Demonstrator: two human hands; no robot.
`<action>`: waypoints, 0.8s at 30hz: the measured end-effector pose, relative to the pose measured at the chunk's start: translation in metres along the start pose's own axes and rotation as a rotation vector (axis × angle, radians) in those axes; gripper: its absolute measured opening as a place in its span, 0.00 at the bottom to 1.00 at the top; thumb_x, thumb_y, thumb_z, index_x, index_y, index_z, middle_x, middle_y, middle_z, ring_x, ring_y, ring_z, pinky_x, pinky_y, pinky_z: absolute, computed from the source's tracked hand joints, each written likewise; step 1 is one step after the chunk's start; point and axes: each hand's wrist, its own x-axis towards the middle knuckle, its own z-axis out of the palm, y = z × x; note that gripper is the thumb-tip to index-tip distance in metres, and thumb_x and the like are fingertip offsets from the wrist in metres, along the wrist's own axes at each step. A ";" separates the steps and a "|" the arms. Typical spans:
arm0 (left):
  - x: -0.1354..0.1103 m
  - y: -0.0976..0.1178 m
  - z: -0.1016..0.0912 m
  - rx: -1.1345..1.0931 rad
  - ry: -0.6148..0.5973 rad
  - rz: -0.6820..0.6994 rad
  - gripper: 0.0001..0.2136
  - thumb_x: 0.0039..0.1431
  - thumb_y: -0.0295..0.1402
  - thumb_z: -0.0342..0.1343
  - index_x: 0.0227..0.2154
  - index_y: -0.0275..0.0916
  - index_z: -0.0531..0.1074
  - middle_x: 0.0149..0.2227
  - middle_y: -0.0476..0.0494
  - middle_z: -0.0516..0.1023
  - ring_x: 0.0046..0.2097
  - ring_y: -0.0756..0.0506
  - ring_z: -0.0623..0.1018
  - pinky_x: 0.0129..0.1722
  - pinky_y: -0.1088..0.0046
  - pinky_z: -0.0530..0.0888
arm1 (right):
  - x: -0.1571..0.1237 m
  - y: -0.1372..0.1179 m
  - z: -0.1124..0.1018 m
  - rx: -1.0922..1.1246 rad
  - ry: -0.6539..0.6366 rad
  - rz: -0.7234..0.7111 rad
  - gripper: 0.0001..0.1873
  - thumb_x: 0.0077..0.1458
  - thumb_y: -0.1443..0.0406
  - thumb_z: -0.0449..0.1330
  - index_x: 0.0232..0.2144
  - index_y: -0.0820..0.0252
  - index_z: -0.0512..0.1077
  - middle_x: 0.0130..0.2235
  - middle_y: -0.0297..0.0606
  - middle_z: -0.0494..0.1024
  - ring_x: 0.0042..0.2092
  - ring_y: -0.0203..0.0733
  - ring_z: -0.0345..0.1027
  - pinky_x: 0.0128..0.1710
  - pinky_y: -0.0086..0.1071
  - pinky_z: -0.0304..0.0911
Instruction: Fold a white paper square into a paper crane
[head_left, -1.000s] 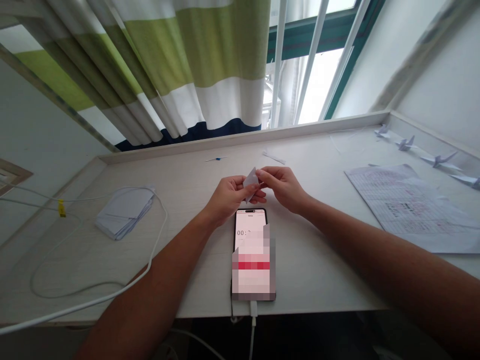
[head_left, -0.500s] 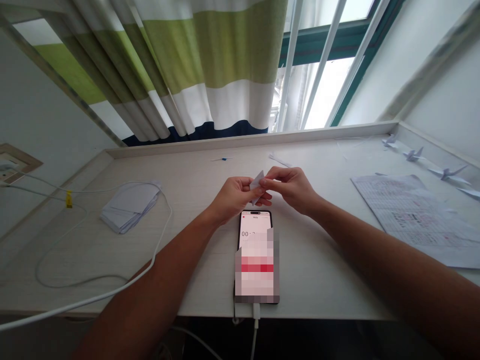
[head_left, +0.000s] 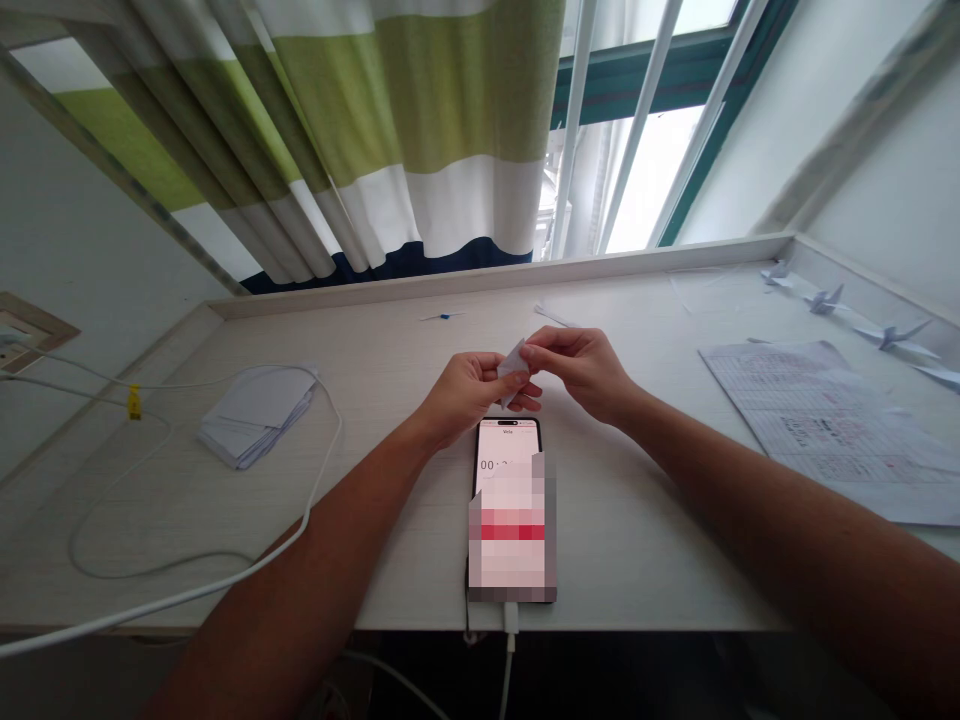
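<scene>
A small folded piece of white paper (head_left: 514, 361) is held up over the middle of the table, pinched from both sides. My left hand (head_left: 465, 395) grips its lower left part with closed fingers. My right hand (head_left: 581, 368) pinches its upper right corner between thumb and forefinger. Just below the hands a phone (head_left: 510, 500) lies flat on the table with its screen lit, a white cable plugged into its near end.
A stack of white paper squares (head_left: 255, 415) lies at the left, ringed by a white cable (head_left: 315, 500). A printed sheet (head_left: 825, 425) lies at the right. Several folded paper cranes (head_left: 825, 298) line the right wall edge. A striped curtain (head_left: 375, 130) hangs behind the table (head_left: 637, 520).
Both hands stay on the paper and work it slightly; the fold sits a little differently. The view has shifted a little.
</scene>
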 end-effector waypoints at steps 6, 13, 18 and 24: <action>-0.001 0.001 0.002 0.000 -0.008 -0.008 0.20 0.53 0.43 0.74 0.39 0.31 0.81 0.36 0.35 0.87 0.35 0.43 0.86 0.40 0.66 0.80 | 0.000 0.000 0.000 0.007 0.012 -0.005 0.13 0.49 0.56 0.75 0.27 0.59 0.81 0.30 0.36 0.80 0.32 0.39 0.71 0.34 0.36 0.69; 0.000 0.001 0.003 -0.018 0.005 -0.017 0.19 0.52 0.43 0.74 0.36 0.31 0.80 0.33 0.36 0.86 0.33 0.44 0.85 0.39 0.67 0.80 | -0.001 0.000 0.002 -0.054 0.016 -0.021 0.14 0.52 0.54 0.73 0.30 0.59 0.82 0.32 0.37 0.81 0.34 0.40 0.72 0.35 0.36 0.69; -0.001 0.000 0.004 -0.022 -0.008 -0.030 0.18 0.53 0.42 0.74 0.38 0.32 0.80 0.35 0.37 0.86 0.33 0.44 0.86 0.39 0.67 0.81 | -0.001 0.000 0.002 -0.081 0.039 -0.061 0.14 0.52 0.54 0.73 0.29 0.59 0.81 0.30 0.37 0.81 0.33 0.40 0.71 0.34 0.36 0.69; -0.002 0.001 0.007 -0.007 0.014 -0.001 0.19 0.54 0.46 0.72 0.35 0.32 0.79 0.32 0.38 0.86 0.33 0.43 0.86 0.39 0.65 0.82 | -0.002 -0.001 0.004 -0.095 0.044 -0.064 0.16 0.53 0.52 0.73 0.27 0.58 0.80 0.29 0.36 0.80 0.32 0.40 0.71 0.35 0.37 0.70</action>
